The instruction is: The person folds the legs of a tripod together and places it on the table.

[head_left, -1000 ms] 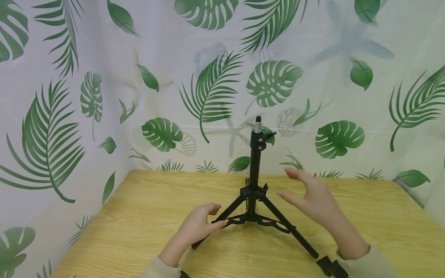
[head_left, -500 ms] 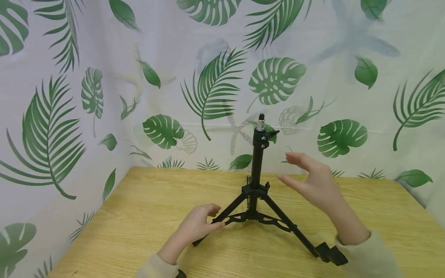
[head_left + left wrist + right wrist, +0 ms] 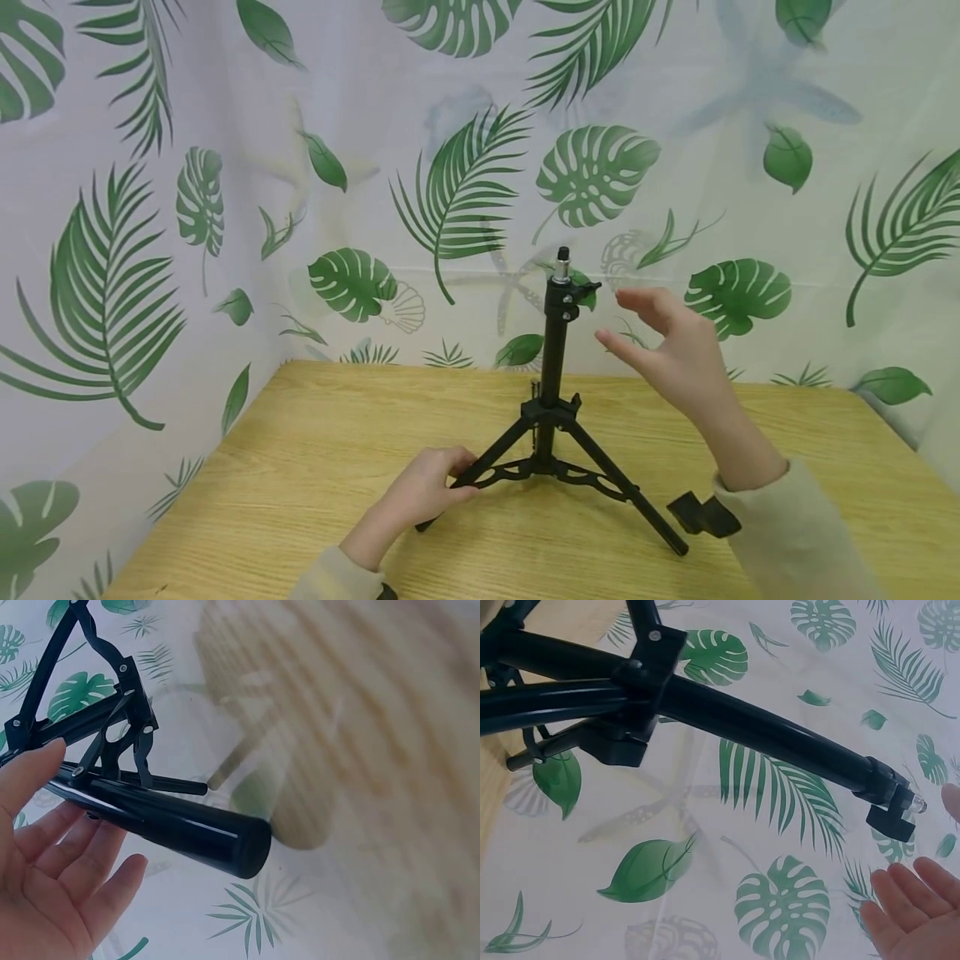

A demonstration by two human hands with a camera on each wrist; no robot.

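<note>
A black light stand (image 3: 552, 358) with spread legs and a silver-and-black top stud (image 3: 562, 265) stands upright on the table. My left hand (image 3: 429, 487) holds its left leg (image 3: 180, 825) between thumb and fingers, low down; in the left wrist view the thumb is on one side and the fingertips reach under the tube. To the right of the upper clamp knob (image 3: 588, 289) my right hand (image 3: 678, 350) hovers in the air, thumb and fingers apart, touching nothing. In the right wrist view that hand (image 3: 922, 907) is near the stand's upper end, partly cut off.
The wood-grain table (image 3: 315, 433) extends around the stand. Behind it and to the left hangs a white cloth (image 3: 480, 192) printed with green leaves. A black device (image 3: 705, 514) is at the right sleeve. The stand's right leg (image 3: 660, 525) reaches towards the front.
My left thumb and fingers have closed in on the left leg. The right hand has risen from beside the middle of the stand to the height of its top knob.
</note>
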